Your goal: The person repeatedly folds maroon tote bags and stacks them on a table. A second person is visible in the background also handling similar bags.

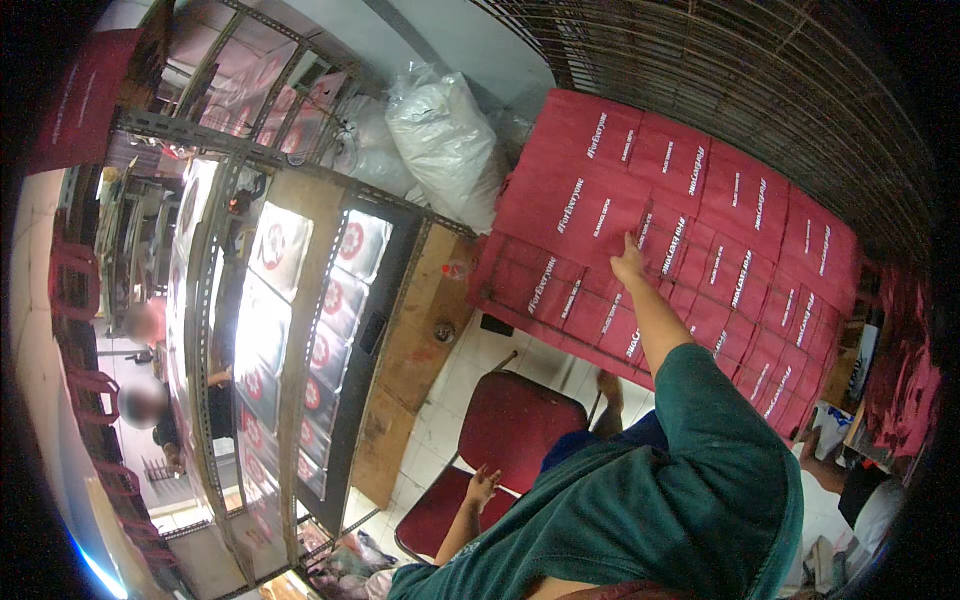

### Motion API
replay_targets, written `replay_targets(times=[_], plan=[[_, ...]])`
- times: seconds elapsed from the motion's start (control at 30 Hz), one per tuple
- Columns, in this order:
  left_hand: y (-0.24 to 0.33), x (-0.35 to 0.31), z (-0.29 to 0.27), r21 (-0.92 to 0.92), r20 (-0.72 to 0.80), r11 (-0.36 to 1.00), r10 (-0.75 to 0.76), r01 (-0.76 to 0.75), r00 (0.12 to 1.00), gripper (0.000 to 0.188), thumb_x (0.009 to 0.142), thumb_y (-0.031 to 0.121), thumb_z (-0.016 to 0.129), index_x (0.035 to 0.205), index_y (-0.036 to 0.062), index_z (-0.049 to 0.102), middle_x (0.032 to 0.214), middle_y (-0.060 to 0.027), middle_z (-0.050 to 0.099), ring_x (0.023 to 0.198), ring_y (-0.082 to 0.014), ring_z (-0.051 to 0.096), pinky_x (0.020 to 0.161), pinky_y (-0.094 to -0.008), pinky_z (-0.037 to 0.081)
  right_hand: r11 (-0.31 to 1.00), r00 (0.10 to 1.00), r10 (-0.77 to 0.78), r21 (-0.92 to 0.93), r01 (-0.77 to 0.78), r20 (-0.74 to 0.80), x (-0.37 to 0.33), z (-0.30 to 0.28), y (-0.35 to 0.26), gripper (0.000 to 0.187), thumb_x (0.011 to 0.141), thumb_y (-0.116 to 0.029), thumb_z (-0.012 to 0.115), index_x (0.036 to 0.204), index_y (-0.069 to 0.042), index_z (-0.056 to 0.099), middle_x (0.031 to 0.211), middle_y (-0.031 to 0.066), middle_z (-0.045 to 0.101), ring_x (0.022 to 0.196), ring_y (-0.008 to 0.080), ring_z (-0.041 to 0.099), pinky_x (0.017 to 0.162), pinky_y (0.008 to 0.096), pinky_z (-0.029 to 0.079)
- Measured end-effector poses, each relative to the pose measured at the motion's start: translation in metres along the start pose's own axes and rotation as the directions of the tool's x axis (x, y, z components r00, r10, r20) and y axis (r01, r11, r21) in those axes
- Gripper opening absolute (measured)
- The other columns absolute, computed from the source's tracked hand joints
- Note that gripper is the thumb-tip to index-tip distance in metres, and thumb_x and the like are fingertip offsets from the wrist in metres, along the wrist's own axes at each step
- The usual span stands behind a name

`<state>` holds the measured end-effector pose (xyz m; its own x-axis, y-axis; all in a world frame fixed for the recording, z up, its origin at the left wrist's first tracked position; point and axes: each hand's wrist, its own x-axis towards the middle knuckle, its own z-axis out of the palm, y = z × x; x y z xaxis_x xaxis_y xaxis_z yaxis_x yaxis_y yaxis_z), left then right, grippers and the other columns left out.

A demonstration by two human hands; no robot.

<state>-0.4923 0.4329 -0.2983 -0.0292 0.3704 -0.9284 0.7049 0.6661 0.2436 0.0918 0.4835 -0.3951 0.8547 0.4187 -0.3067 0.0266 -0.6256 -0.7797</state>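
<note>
My right hand reaches out over flat red fabric bags printed with white lettering, laid in overlapping rows on a large rack. Its index finger is stretched out and rests on or just above one bag; nothing is held in it. Lower down, my left hand hangs in front of a dark red padded chair, its fingers apart and holding nothing. Whether that hand touches the chair, I cannot tell.
To the left stands a metal shelf rack with clear-wrapped printed sheets. Stuffed plastic sacks sit behind it. Wire racks rise at the back right. Another person's hand shows at right; two people are beyond the left rack.
</note>
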Motion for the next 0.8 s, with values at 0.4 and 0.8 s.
replay_targets(times=[0.4, 0.8], plan=[[0.005, -0.008, 0.002, 0.007, 0.006, 1.0, -0.004, 0.004, 1.0, 0.077, 0.08, 0.037, 0.064, 0.139, 0.01, 0.022, 0.119, -0.0127, 0.053, 0.107, -0.0265, 0.052, 0.088, -0.0453, 0.04, 0.999, 0.999, 0.045, -0.004, -0.045, -0.011, 0.0, -0.003, -0.002, 0.074, 0.068, -0.008, 0.057, 0.135, 0.001, 0.027, 0.135, 0.0239, 0.033, 0.126, 0.0344, 0.032, 0.106, 0.0336, 0.027], [0.011, 0.042, 0.022, -0.12, 0.072, 0.989, 0.094, -0.085, 0.993, 0.067, 0.079, 0.023, 0.065, 0.134, 0.0074, 0.03, 0.099, -0.0057, 0.06, 0.068, -0.011, 0.053, 0.044, -0.0228, 0.038, 0.965, 0.974, -0.22, -0.161, 0.209, -0.055, -0.105, -0.06, 0.028, 0.059, 0.069, -0.019, 0.062, 0.124, -0.01, 0.043, 0.122, 0.0194, 0.046, 0.112, 0.0356, 0.046, 0.091, 0.0433, 0.041]])
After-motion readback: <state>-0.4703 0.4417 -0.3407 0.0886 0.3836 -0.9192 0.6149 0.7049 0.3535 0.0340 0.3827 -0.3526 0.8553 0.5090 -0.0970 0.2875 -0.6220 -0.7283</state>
